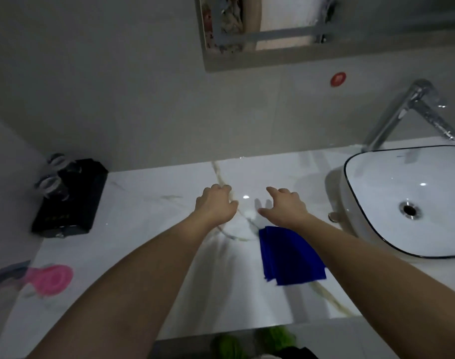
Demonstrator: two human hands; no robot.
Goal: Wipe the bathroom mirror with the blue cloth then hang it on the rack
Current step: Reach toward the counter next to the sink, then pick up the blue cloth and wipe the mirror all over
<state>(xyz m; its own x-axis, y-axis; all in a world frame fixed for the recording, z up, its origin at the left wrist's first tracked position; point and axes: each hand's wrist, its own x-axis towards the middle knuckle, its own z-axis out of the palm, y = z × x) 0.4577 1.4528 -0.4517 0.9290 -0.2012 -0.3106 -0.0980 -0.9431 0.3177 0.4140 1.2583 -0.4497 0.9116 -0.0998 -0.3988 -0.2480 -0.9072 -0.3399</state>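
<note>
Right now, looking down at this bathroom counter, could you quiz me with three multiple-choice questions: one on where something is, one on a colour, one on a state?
1. Where does the blue cloth lie?
A. in the basin
B. on the counter, under the right forearm
C. on the black tray

2. What colour is the round sticker on the wall?
A. red
B. green
C. yellow

3. What does the right hand hold?
A. the cloth
B. the tap
C. nothing

Answers: 1 B, it lies flat on the marble counter; 2 A, red below the mirror; 3 C, its fingers are spread above the counter.
</note>
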